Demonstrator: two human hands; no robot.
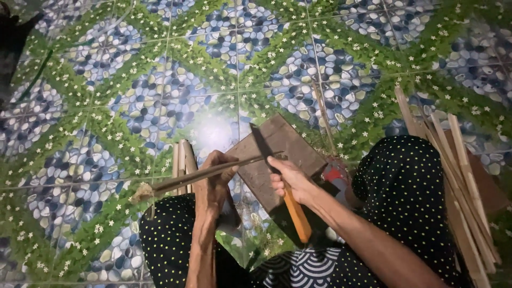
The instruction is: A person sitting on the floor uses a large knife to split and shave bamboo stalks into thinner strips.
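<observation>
Bamboo strip (pixel 213 172): gripped in left hand (pixel 213 184), lying across wooden block (pixel 290 146) at centre. Knife (pixel 266 149), orange handle, clasped in right hand (pixel 290 181); blade meets strip. Advice: shallow angle, strokes away from fingers.

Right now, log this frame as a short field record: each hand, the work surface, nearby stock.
left hand: grips a thin bamboo strip
right hand: holds an orange-handled knife, blade across the strip
support: wooden block under the cut
stock: bamboo slats on the right
floor: pebble-and-flower patterned tiles
</observation>
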